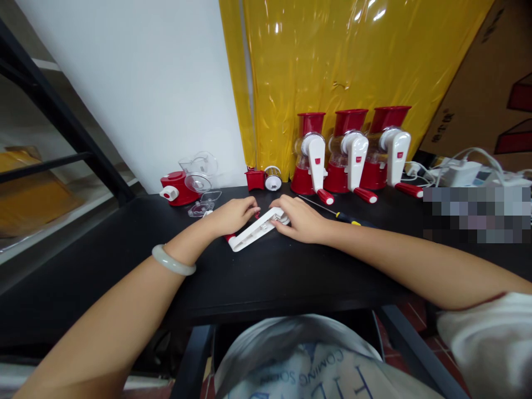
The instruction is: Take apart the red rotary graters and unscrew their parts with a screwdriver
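A white crank handle point(254, 233) with a red grip end lies flat on the black table point(291, 277). My left hand point(233, 216) rests over its near-left part, fingers curled and pinching something small and red at its tip. My right hand point(300, 220) presses its closed fingers on the round hub end of the handle. A pale bangle point(172, 261) sits on my left wrist.
Three assembled red-and-white hand-crank grinders point(351, 152) stand at the back against a yellow plastic sheet. Left of them lie a red base point(177, 189), clear plastic parts point(200, 173), a small red piece point(255, 178) and a drum point(273, 178). A yellow-handled screwdriver point(338, 215) lies right of my hands.
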`<action>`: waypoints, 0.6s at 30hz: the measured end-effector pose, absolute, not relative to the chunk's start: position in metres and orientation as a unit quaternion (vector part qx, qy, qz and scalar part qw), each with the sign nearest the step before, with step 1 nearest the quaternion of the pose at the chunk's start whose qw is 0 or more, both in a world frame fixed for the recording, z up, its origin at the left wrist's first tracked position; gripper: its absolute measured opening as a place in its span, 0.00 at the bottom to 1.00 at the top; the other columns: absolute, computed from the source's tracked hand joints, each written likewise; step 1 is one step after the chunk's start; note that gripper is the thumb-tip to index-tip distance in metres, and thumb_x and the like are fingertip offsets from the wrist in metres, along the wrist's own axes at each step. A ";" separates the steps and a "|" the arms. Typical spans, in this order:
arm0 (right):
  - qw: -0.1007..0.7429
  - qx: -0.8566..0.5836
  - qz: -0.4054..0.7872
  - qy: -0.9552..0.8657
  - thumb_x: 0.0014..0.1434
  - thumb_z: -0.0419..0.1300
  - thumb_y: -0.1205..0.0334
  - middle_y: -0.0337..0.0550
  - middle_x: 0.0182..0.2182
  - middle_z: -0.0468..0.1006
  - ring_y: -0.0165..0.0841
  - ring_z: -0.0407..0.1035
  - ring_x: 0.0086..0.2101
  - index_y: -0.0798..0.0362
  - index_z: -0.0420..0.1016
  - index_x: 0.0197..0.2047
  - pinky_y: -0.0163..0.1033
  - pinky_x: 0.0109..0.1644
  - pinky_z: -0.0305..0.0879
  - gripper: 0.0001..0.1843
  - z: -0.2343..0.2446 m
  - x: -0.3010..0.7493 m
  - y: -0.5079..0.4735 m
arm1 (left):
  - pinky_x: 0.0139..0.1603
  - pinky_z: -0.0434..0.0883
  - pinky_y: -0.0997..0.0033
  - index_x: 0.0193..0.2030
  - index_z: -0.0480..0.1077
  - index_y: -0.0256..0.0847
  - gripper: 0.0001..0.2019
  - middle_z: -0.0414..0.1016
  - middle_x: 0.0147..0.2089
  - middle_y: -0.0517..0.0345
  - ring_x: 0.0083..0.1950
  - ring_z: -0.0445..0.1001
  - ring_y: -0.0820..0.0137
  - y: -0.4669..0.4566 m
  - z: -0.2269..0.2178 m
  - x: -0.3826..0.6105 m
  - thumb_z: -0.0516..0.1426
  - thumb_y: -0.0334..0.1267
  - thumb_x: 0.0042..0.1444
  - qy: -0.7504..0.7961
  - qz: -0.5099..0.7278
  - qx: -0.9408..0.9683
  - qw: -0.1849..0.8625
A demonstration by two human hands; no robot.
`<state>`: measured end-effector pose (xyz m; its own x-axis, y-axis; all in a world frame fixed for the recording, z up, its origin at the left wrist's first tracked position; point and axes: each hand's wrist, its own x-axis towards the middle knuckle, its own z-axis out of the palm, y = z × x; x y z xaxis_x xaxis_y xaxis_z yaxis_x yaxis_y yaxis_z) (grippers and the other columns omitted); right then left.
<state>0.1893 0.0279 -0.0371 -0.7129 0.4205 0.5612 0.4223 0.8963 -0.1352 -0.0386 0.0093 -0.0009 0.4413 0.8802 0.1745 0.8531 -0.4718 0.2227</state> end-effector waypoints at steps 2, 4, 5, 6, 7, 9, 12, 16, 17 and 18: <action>0.302 -0.226 -0.004 -0.926 0.63 0.53 0.55 0.49 0.43 0.73 0.39 0.68 0.42 0.54 0.65 0.50 0.44 0.46 0.60 0.16 -0.037 0.189 0.028 | 0.37 0.64 0.69 0.38 0.69 0.41 0.14 0.75 0.35 0.55 0.36 0.73 0.66 0.010 -0.002 -0.038 0.47 0.45 0.63 0.505 0.123 0.853 0.042; 0.303 -0.227 -0.005 -0.926 0.63 0.53 0.55 0.49 0.43 0.73 0.39 0.68 0.42 0.54 0.65 0.50 0.44 0.46 0.60 0.16 -0.037 0.190 0.028 | 0.37 0.64 0.70 0.38 0.70 0.41 0.13 0.76 0.35 0.56 0.36 0.73 0.67 0.010 -0.002 -0.037 0.49 0.45 0.62 0.501 0.118 0.857 0.040; 0.303 -0.228 -0.005 -0.926 0.63 0.53 0.55 0.49 0.43 0.73 0.39 0.68 0.42 0.54 0.65 0.50 0.44 0.46 0.61 0.16 -0.036 0.190 0.028 | 0.37 0.64 0.70 0.38 0.70 0.41 0.13 0.76 0.35 0.56 0.36 0.73 0.67 0.010 -0.002 -0.037 0.49 0.45 0.62 0.498 0.117 0.858 0.040; 0.303 -0.228 -0.005 -0.925 0.63 0.53 0.55 0.49 0.43 0.73 0.39 0.68 0.42 0.54 0.65 0.50 0.44 0.46 0.61 0.16 -0.036 0.190 0.028 | 0.36 0.64 0.70 0.38 0.71 0.41 0.12 0.76 0.35 0.56 0.35 0.72 0.68 0.010 -0.003 -0.037 0.49 0.44 0.62 0.496 0.115 0.860 0.039; 0.304 -0.229 -0.004 -0.925 0.63 0.53 0.55 0.49 0.43 0.73 0.39 0.68 0.42 0.54 0.65 0.50 0.44 0.46 0.61 0.16 -0.037 0.190 0.028 | 0.36 0.64 0.71 0.38 0.71 0.41 0.12 0.76 0.34 0.56 0.35 0.72 0.68 0.011 -0.003 -0.037 0.50 0.44 0.61 0.494 0.113 0.861 0.038; 0.305 -0.229 -0.003 -0.924 0.62 0.53 0.55 0.49 0.43 0.73 0.39 0.68 0.42 0.54 0.65 0.50 0.45 0.46 0.61 0.16 -0.037 0.189 0.028 | 0.36 0.63 0.71 0.37 0.71 0.41 0.12 0.76 0.34 0.57 0.34 0.72 0.69 0.011 -0.004 -0.038 0.50 0.43 0.61 0.493 0.111 0.862 0.035; 0.305 -0.228 -0.003 -0.925 0.62 0.54 0.55 0.49 0.43 0.73 0.39 0.68 0.41 0.54 0.65 0.50 0.45 0.46 0.61 0.16 -0.037 0.189 0.027 | 0.35 0.63 0.71 0.37 0.72 0.40 0.11 0.76 0.34 0.56 0.34 0.72 0.69 0.011 -0.003 -0.038 0.51 0.43 0.60 0.502 0.116 0.857 0.034; 0.312 -0.234 0.004 -0.921 0.63 0.53 0.55 0.49 0.43 0.73 0.39 0.68 0.42 0.53 0.64 0.50 0.45 0.46 0.63 0.15 -0.036 0.189 0.027 | 0.34 0.63 0.71 0.36 0.72 0.39 0.19 0.77 0.33 0.56 0.33 0.72 0.69 0.005 0.007 -0.036 0.48 0.51 0.62 0.521 0.146 0.838 0.071; 0.316 -0.238 0.006 -0.919 0.63 0.53 0.55 0.50 0.44 0.73 0.40 0.68 0.42 0.53 0.64 0.51 0.46 0.46 0.63 0.16 -0.035 0.189 0.028 | 0.34 0.63 0.71 0.35 0.72 0.39 0.22 0.77 0.33 0.56 0.33 0.72 0.69 0.002 0.011 -0.035 0.46 0.53 0.63 0.522 0.151 0.835 0.089; 0.320 -0.241 0.008 -0.916 0.64 0.53 0.54 0.50 0.44 0.72 0.40 0.68 0.42 0.54 0.64 0.51 0.46 0.46 0.63 0.16 -0.035 0.190 0.028 | 0.34 0.64 0.71 0.34 0.72 0.38 0.24 0.77 0.32 0.56 0.32 0.72 0.69 -0.001 0.016 -0.033 0.44 0.55 0.63 0.519 0.153 0.834 0.108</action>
